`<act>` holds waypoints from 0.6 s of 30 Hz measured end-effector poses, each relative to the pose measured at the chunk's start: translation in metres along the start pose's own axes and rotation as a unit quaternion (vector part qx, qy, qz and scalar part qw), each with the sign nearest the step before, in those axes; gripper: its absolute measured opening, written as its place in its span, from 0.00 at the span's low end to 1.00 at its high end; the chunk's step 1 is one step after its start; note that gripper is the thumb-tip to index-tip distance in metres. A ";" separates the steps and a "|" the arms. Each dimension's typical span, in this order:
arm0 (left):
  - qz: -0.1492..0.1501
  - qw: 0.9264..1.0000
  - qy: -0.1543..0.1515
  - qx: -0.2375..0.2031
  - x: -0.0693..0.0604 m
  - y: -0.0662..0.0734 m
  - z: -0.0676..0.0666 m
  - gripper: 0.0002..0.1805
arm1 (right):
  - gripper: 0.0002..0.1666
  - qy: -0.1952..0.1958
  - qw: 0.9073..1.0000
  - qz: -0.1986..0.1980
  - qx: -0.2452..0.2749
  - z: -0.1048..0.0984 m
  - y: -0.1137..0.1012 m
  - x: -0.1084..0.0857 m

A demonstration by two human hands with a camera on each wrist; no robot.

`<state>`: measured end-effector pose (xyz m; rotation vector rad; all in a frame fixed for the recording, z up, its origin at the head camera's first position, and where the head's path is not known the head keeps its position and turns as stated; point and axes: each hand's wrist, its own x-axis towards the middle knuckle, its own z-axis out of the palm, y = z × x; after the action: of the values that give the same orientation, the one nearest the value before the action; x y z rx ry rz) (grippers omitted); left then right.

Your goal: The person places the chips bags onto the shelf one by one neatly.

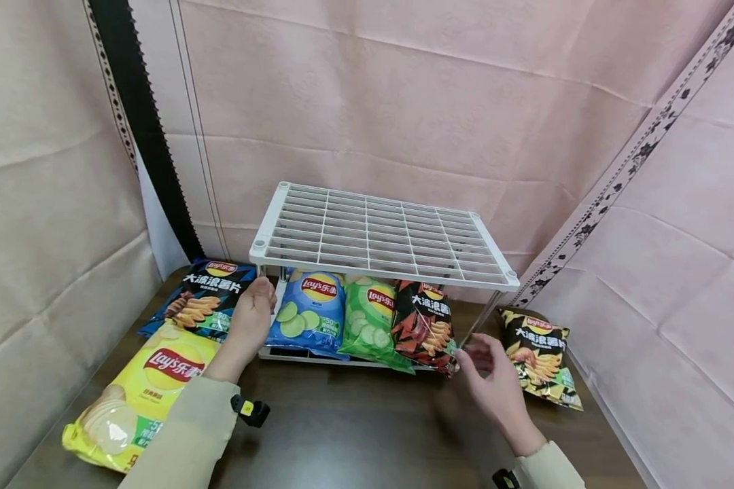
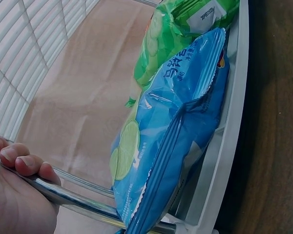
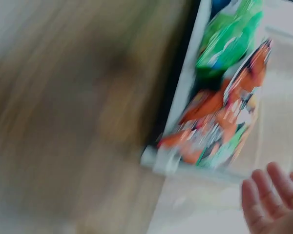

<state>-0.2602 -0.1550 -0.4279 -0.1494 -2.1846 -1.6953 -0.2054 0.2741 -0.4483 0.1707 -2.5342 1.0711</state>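
A white two-tier rack point(image 1: 385, 271) with metal posts stands at the back of the table. My left hand point(image 1: 253, 316) grips its front left post point(image 2: 88, 204), fingers curled round the metal. On the lower tier, a blue chip bag point(image 1: 310, 316), a green chip bag point(image 1: 370, 322) and a black-and-red chip bag point(image 1: 425, 322) lean side by side. My right hand point(image 1: 492, 377) is by the front right post point(image 1: 483, 316), nearest the black-and-red bag. In the blurred right wrist view, the right hand's fingers point(image 3: 276, 187) are extended, apart from the rack, and hold nothing.
Left of the rack lie a dark blue chip bag point(image 1: 204, 299) and, closer, a large yellow chip bag point(image 1: 147, 394) partly behind my left forearm. A black-and-yellow chip bag point(image 1: 539, 356) lies on the right. Pink cloth point(image 1: 416, 102) hangs behind the dark wooden table point(image 1: 336, 414).
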 end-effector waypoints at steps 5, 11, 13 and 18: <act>-0.004 1.000 -0.003 0.003 0.000 0.000 -0.001 0.30 | 0.29 0.070 0.997 0.017 -0.020 -0.018 0.026 -0.006; 0.004 1.000 -0.007 0.019 0.001 0.000 -0.002 0.30 | 0.33 0.133 0.987 0.078 -0.041 -0.043 0.061 0.007; 0.004 1.000 -0.012 0.022 0.002 -0.001 -0.002 0.30 | 0.39 0.145 0.981 0.104 -0.073 -0.051 0.074 0.014; 0.004 1.000 -0.019 0.023 0.002 -0.002 -0.003 0.29 | 0.53 0.123 0.961 0.176 -0.175 -0.069 0.101 0.027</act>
<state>-0.2624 -0.1584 -0.4286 -0.1795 -2.2458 -1.6495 -0.2356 0.3949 -0.4615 -0.4947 -2.5228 0.6851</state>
